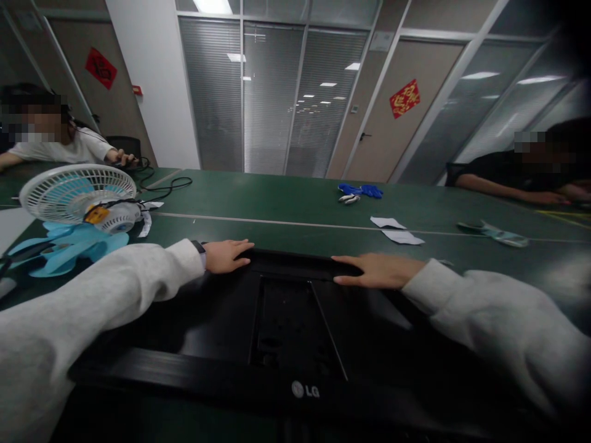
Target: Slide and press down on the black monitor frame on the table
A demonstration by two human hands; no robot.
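Green table [295, 203] — both hands flat, fingers extended, on monitor [286, 320].

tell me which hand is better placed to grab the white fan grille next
Left. The left hand rests on the black LG monitor's far edge, on the same side as the white fan grille. The right hand lies farther across the monitor.
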